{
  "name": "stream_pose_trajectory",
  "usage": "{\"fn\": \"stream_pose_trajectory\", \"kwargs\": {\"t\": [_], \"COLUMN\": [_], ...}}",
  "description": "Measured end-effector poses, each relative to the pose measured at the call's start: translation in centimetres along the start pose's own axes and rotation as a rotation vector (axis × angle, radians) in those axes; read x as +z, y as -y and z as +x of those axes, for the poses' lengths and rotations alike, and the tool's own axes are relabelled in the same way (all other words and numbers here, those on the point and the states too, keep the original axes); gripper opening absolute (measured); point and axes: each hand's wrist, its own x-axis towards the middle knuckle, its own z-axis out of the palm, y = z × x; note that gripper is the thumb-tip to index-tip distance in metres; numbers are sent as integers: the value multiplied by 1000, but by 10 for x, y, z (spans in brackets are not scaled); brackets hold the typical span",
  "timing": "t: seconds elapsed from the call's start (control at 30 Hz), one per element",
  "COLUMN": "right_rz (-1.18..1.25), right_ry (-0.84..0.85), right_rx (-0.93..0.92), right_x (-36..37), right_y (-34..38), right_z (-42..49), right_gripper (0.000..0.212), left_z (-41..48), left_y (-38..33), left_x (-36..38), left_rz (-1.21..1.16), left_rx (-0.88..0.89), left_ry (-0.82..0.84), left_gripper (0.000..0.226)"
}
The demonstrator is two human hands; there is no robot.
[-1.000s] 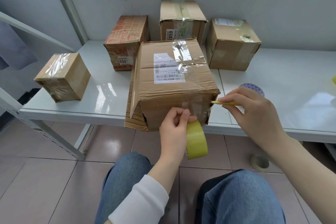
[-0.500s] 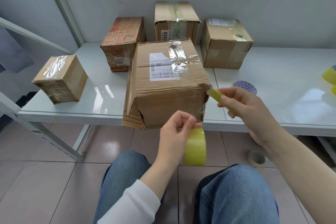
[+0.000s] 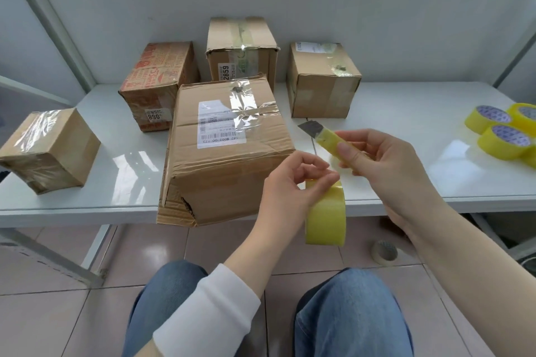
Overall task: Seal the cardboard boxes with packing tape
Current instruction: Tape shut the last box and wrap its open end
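With my left grip [image 3: 287, 191] pinching the tape roll [image 3: 326, 217] just beside the box [image 3: 229, 159] at the table's [image 3: 406, 113] front edge, and my right grip [image 3: 383, 165] curled round the knife [image 3: 324, 135], I judged it wisest to keep the bared blade pointing away from my fingers.

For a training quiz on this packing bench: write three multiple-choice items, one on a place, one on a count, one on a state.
1. Where do the full yellow tape rolls lie? A) on the table's right end B) on the person's lap C) on a chair
2. How many cardboard boxes stand on the table? A) three B) five C) seven
3. The blade of the utility knife in the right hand is: A) retracted B) extended C) snapped off
Answers: 1 A, they cluster at the right edge; 2 B, four stand around the large box; 3 B, bare metal juts past the yellow handle.
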Motion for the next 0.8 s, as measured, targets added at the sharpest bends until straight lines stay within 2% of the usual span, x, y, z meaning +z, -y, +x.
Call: {"fn": "stream_pose_trajectory", "kwargs": {"t": [0.13, 0.27, 0.4, 0.47, 0.57, 0.6, 0.73, 0.8], "right_rz": [-53, -30, 28, 43, 49, 46, 86, 80], "right_ry": [-33, -28, -20, -1, 7, 9, -16, -42], "right_rx": [-60, -28, 27, 40, 38, 40, 113, 164], "right_x": [-9, -14, -15, -14, -14, -14, -16, -17], "right_y": [5, 6, 4, 5, 6, 6, 1, -4], "right_z": [10, 19, 26, 29, 34, 36, 46, 57], "right_gripper": [16, 13, 7, 6, 6, 7, 5, 5], "left_z": [11, 20, 25, 27, 31, 32, 35, 41], "left_y": [-2, -5, -5, -5, -5, -4, -5, -2], "left_x": [7, 9, 7, 7, 5, 5, 16, 26], "left_rz": [-40, -51, -18, -3, -82, -100, 35, 118], "left_rx": [15, -11, 9, 12, -28, -48, -91, -112], "left_ry": [19, 35, 18, 11, 43, 47, -31, -44], "left_gripper": [26, 47, 49, 61, 94, 96, 55, 42]}}
